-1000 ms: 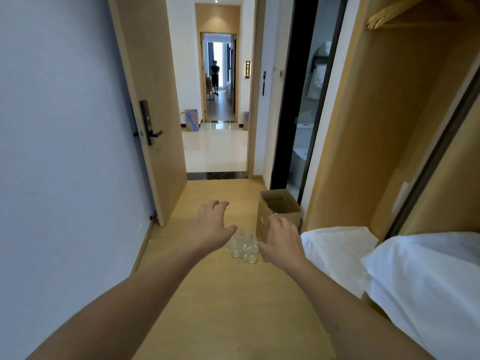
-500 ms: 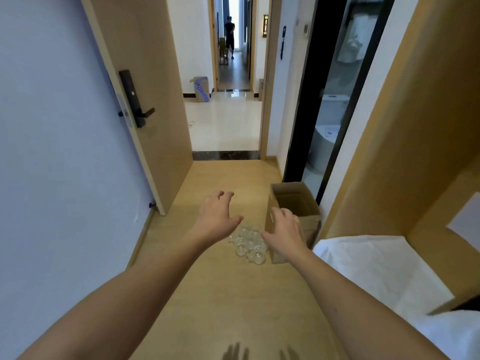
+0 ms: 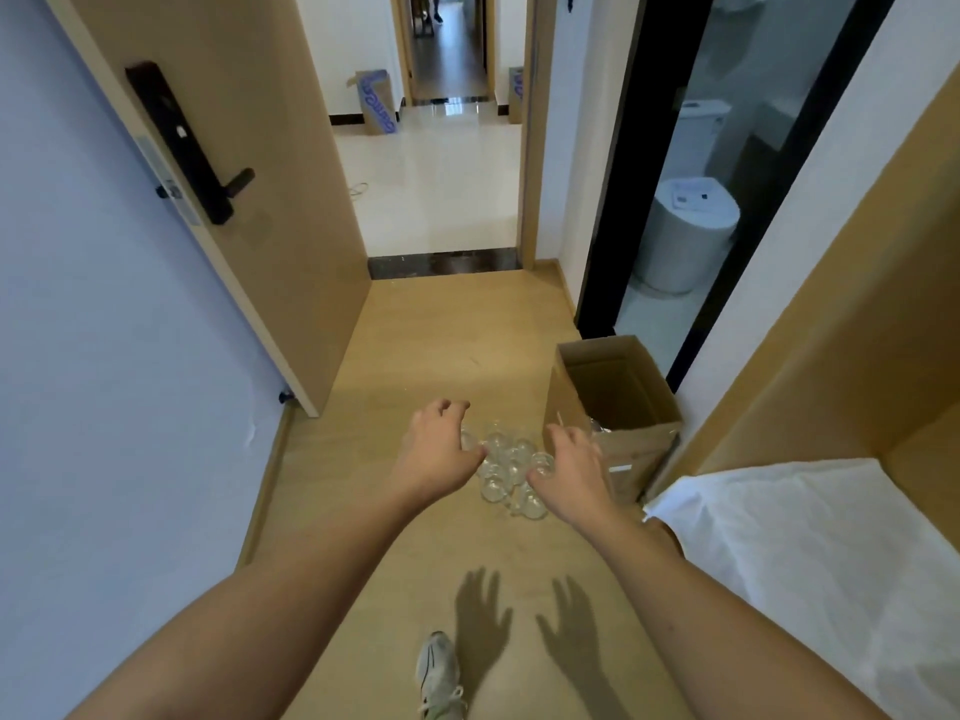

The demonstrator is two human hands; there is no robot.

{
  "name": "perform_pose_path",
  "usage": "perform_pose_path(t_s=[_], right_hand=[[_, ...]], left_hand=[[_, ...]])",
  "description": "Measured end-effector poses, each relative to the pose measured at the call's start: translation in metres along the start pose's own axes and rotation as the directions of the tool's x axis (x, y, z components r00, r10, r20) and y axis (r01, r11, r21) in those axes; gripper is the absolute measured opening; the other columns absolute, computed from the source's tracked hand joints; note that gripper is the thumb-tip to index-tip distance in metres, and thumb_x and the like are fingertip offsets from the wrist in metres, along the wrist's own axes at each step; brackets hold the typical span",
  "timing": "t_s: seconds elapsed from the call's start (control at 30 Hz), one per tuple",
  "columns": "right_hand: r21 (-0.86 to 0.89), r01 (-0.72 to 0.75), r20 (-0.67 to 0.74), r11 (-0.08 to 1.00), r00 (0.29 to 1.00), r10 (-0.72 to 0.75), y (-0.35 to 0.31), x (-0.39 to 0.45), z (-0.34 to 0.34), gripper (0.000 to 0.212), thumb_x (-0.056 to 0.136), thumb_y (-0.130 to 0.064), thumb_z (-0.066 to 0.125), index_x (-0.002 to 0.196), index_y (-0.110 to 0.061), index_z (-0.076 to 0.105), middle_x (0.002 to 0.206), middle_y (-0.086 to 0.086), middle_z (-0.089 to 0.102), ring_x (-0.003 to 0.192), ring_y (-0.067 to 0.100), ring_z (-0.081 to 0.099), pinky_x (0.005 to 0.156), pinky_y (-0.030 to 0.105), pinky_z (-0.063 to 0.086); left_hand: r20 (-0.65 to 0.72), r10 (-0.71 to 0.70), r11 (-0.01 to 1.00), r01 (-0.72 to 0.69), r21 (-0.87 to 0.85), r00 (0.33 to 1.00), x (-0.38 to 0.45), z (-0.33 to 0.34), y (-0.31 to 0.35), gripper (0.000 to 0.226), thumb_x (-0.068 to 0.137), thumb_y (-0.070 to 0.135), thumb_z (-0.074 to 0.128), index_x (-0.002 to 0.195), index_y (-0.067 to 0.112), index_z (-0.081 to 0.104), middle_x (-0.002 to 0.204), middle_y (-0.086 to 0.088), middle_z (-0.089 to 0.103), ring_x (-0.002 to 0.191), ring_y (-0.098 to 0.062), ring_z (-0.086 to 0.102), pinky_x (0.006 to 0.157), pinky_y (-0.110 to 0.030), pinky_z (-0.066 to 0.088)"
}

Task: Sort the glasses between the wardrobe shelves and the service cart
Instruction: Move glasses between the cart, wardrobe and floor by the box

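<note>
Cluster of small clear round glasses [image 3: 506,467] on floor between loosely curled, empty left hand [image 3: 435,449] at nine o'clock and right hand [image 3: 569,467] at three; contact unclear, individual glasses indistinct.

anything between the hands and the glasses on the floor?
Nothing visible. The glasses sit clustered on bare floor, with the left hand and right hand flanking them. The cardboard box stands right of them, off the reach path.
</note>
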State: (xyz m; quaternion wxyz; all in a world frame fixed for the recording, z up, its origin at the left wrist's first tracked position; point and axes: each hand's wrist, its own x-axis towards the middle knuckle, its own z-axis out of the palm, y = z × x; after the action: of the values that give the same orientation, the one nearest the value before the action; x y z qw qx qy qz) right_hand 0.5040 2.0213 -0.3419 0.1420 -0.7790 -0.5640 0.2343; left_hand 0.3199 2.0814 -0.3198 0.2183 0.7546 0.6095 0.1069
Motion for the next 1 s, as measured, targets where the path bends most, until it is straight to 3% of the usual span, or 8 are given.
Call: perform_pose_path(t_s=[0.23,0.5,0.73,1.0], right_hand=[[-0.009,-0.149,0.09,0.989,0.985,0.15,-0.005,0.079,0.047,0.066,0.089,-0.04,0.069,0.146,-0.019,0.043,0.141,0.008,0.048,0.131,0.03,0.045,0.109,0.037,0.038],[-0.031,-0.291,0.234,0.956,0.928,0.29,0.028,0.15,0.102,0.073,0.09,-0.044,0.067,0.151,-0.017,0.038,0.15,0.009,0.043,0.134,0.031,0.042,0.111,0.037,0.038],[0.005,-0.26,0.272,0.966,0.929,0.249,0.084,0.229,0.168,0.067,0.092,-0.04,0.066,0.149,-0.018,0.039,0.148,0.006,0.044,0.136,0.028,0.039,0.112,0.036,0.032],[-0.006,-0.301,0.294,0.954,0.911,0.289,0.159,0.296,0.299,0.068,0.093,-0.039,0.066,0.15,-0.015,0.039,0.146,0.008,0.046,0.134,0.028,0.042,0.113,0.037,0.034]], left_hand=[[0.186,-0.048,0.998,0.054,-0.029,0.981,0.101,0.03,-0.045,0.071,0.086,0.038,0.071,0.148,0.016,0.045,0.149,-0.015,0.044,0.134,-0.037,0.04,0.11,-0.037,0.034],[0.33,-0.126,0.991,0.137,-0.009,0.936,0.176,0.09,-0.079,0.072,0.088,0.041,0.069,0.15,0.018,0.042,0.152,-0.011,0.042,0.138,-0.032,0.039,0.111,-0.039,0.038],[0.301,-0.185,0.976,0.211,-0.057,0.936,0.23,0.185,-0.093,0.069,0.088,0.042,0.07,0.148,0.016,0.045,0.148,-0.01,0.046,0.134,-0.032,0.041,0.11,-0.034,0.035],[0.282,-0.15,0.984,0.172,-0.053,0.947,0.274,0.323,-0.153,0.068,0.089,0.039,0.069,0.148,0.014,0.046,0.147,-0.01,0.047,0.135,-0.03,0.039,0.111,-0.033,0.031]])
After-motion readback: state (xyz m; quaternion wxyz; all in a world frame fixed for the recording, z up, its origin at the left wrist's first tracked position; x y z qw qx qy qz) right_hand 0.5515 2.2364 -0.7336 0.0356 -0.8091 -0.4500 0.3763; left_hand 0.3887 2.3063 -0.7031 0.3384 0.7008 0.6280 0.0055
